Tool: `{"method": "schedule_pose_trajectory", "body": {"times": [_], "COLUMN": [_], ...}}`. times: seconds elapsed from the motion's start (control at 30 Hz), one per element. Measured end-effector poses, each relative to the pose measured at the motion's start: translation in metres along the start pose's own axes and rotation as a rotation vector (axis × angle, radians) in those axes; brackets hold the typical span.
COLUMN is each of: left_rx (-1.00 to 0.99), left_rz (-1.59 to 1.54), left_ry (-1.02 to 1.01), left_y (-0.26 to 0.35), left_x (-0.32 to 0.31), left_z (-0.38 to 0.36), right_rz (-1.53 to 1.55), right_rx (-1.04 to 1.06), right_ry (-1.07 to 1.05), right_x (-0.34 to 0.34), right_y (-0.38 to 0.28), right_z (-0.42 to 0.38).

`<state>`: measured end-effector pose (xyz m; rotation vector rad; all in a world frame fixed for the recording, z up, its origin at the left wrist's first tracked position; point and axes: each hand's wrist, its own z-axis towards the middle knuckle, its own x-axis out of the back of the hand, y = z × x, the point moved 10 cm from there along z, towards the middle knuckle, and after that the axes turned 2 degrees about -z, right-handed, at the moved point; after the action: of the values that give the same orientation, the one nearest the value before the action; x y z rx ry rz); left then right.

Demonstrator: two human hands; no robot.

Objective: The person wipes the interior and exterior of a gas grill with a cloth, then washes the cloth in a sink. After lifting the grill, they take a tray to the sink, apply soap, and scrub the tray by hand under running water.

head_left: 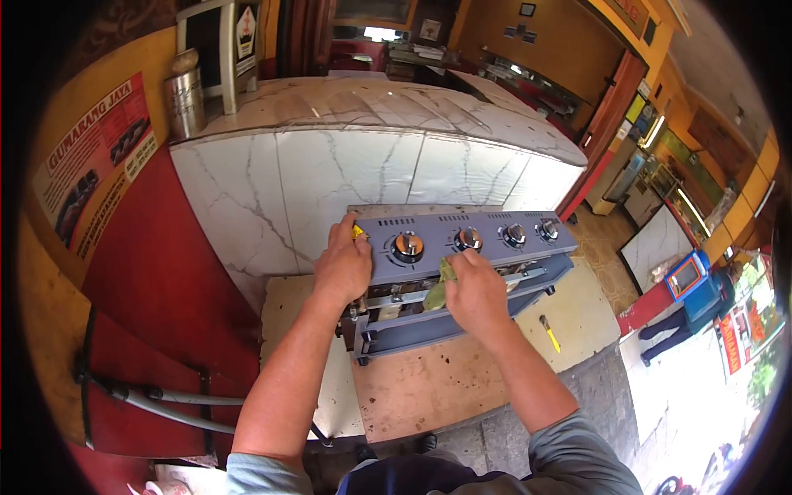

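Observation:
A grey stove (495, 242) with a row of several round knobs stands on a worn board (429, 384). At its left end, my left hand (342, 262) grips the edge of the front panel, beside a small yellow thing (357, 232). Between the second knob (469, 239) and the rail below it, my right hand (476, 289) is closed on a green cloth (437, 294). Part of the cloth hangs into the opening under the panel. To the right of the stove, a yellow-handled tool (550, 334) lies on the board.
A marble-tiled counter (355, 177) rises just behind the stove. Grey hoses (177, 406) run by a red surface at the left. A metal canister (186, 103) stands on the counter's left end. At the far right is a person (701, 305) in dark trousers.

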<state>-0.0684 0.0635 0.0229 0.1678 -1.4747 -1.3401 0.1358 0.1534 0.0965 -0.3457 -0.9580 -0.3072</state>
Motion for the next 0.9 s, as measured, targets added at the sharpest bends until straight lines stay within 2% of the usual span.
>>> {"method": "schedule_pose_trajectory", "body": {"times": [0.1,0.17,0.2,0.27,0.4,0.5,0.63,0.7,0.8,0.9], "left_rx": [-0.007,0.01,0.011,0.013,0.007,0.01,0.028,0.05,0.081,0.121], "left_rz": [-0.008,0.016,0.018,0.013,0.026,0.022,0.012,0.007,-0.007,-0.01], "left_ry": [0.001,-0.008,-0.012,-0.005,0.004,0.004,-0.004,0.011,-0.014,-0.071], "left_y": [-0.001,0.0,0.0,0.001,0.002,0.0,0.001,-0.002,-0.003,-0.002], "left_x": [0.0,0.0,0.001,0.002,0.003,0.002,0.001,0.003,0.003,0.002], "left_z": [0.0,-0.001,-0.002,-0.002,-0.001,-0.001,-0.003,-0.002,-0.002,-0.006], "right_rz": [0.019,0.046,0.048,0.02,0.112,0.071,0.035,0.099,-0.006,-0.038], "right_rx": [-0.008,-0.096,-0.099,0.047,0.108,0.06,0.079,-0.049,0.01,0.028], "right_ry": [-0.047,-0.084,-0.085,0.048,0.037,0.106,0.092,0.154,0.153,0.019], "right_x": [0.005,0.0,-0.006,-0.001,0.007,0.016,0.013,0.017,0.023,0.018], "right_y": [0.028,0.051,0.049,0.025,0.032,0.044,0.034,0.055,0.048,0.039], "right_z": [0.001,0.002,0.004,0.007,0.006,0.007,0.015,0.02,0.026,0.038]}}
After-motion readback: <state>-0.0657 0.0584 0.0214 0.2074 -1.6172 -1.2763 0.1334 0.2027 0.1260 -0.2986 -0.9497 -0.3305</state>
